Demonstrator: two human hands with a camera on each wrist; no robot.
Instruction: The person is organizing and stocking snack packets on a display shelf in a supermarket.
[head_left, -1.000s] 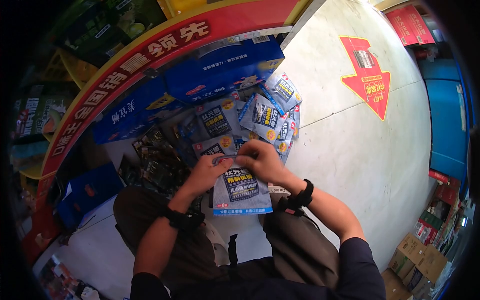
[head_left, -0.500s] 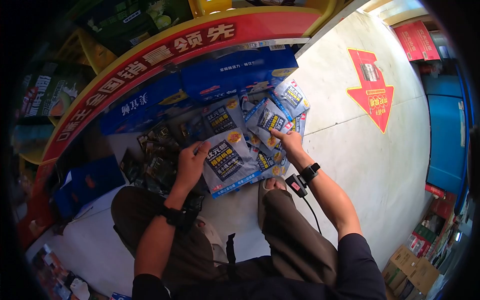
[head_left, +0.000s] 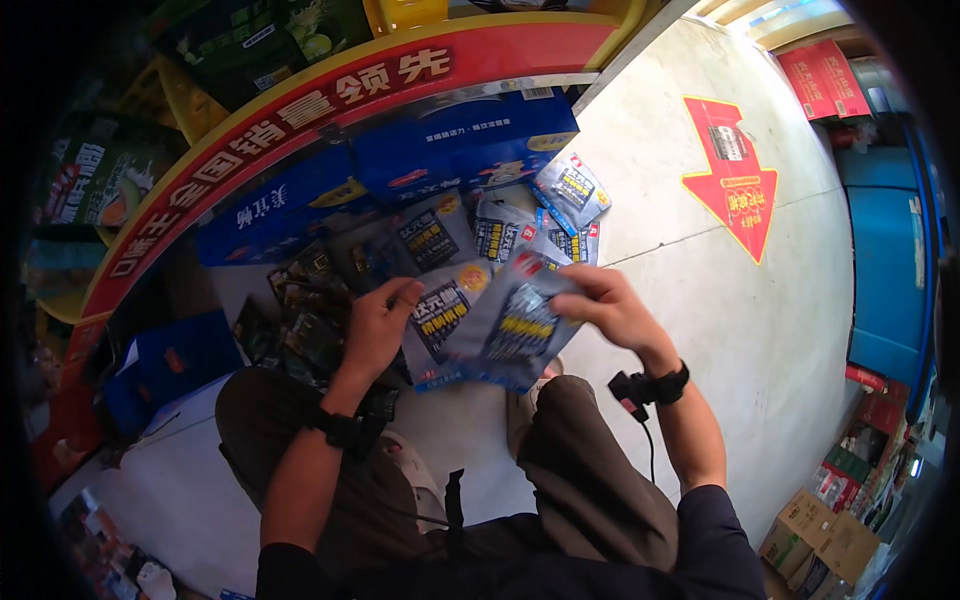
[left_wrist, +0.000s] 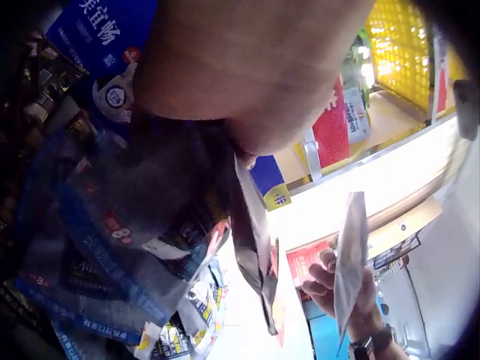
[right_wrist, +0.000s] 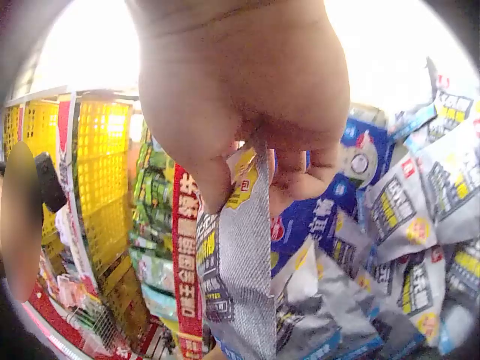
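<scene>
Between thumb and fingers my left hand (head_left: 378, 325) pinches the upper left edge of a grey snack packet (head_left: 433, 322) with a blue bottom strip and yellow lettering. A second packet of that kind (head_left: 515, 335), slightly blurred, hangs from my right hand (head_left: 605, 310), which grips its top right corner. In the head view it overlaps the left packet's right side. The right wrist view shows the thumb and fingers on the packet's upper edge (right_wrist: 244, 277). Seen from the left wrist, the right hand's packet (left_wrist: 351, 259) stands edge-on, apart from the left one.
More grey packets (head_left: 570, 190) lie in a pile on the floor beyond the hands. Dark packets (head_left: 310, 325) lie at left, near blue boxes (head_left: 465, 140). A red shelf edge (head_left: 270, 130) curves above them. The pale floor (head_left: 700, 330) bears a red arrow sticker (head_left: 735, 185).
My hands have parted from the top edge of one packet. The right hand reached a packet in the pile, then brought it nearer, beside the left one. The left hand shifted left with its packet.
</scene>
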